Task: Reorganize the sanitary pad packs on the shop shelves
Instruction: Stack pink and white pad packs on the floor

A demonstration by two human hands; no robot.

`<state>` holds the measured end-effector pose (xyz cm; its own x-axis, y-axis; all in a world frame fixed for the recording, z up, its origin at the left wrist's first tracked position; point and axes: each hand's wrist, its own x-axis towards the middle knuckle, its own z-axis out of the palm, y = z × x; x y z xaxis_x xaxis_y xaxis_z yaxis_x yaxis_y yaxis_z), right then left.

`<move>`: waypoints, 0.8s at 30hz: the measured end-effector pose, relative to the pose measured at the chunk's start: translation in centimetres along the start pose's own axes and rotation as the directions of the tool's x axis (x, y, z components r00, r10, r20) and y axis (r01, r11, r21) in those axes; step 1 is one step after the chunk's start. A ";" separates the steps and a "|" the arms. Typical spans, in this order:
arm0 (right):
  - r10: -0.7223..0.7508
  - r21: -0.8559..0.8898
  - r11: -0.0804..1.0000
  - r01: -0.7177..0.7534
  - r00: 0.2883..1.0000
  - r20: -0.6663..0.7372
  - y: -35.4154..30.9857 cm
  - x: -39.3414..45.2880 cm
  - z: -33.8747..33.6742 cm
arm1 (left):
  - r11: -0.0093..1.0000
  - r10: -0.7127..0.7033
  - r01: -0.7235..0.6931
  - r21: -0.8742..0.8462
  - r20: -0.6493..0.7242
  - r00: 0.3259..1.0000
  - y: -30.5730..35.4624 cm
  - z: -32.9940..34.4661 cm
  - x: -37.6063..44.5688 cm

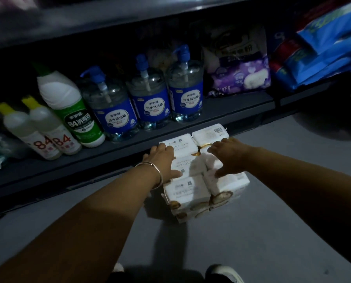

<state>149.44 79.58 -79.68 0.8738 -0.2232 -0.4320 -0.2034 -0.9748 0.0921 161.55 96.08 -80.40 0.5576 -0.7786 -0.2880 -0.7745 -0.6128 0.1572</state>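
The grey floor [272, 231] carries a block of white packs [203, 176], stacked in two columns, directly under both hands; the left hand [162, 160] and the right hand [229, 156] rest on its top. Just beyond the hands runs the dark bottom shelf [129, 144]. On it, beyond and left of the left hand, stand two small bottles marked 84 [46, 137], then a white and green bottle [68, 107]. Straight beyond the hands stand three clear pump bottles with blue labels [150, 99]. Beyond and right of the right hand sits a purple bag [240, 76], then blue packs [321, 52].
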 end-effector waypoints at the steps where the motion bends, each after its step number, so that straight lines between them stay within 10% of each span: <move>1: 0.001 0.023 1.000 0.000 0.999 -0.035 -0.1 0.1 -1.0 | 0.999 0.014 -0.015 -0.030 -0.019 1.000 -0.2 -1.1 0.0; 7: 0.023 0.312 0.948 0.060 0.966 -0.258 -0.9 0.2 -9.3 | 0.992 0.088 -0.099 -0.081 -0.133 0.987 -2.3 -10.0 -1.3; 24: 0.137 0.398 0.897 0.192 0.735 -0.664 -14.4 3.1 -33.3 | 0.966 0.134 -0.231 -0.115 -0.543 0.829 -18.3 -31.9 -6.9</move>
<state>169.82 92.66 -52.47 0.9078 -0.3026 0.2905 -0.1902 -0.9141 -0.3580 181.41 108.31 -51.14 0.5208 -0.8010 0.2953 -0.8427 -0.4273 0.3274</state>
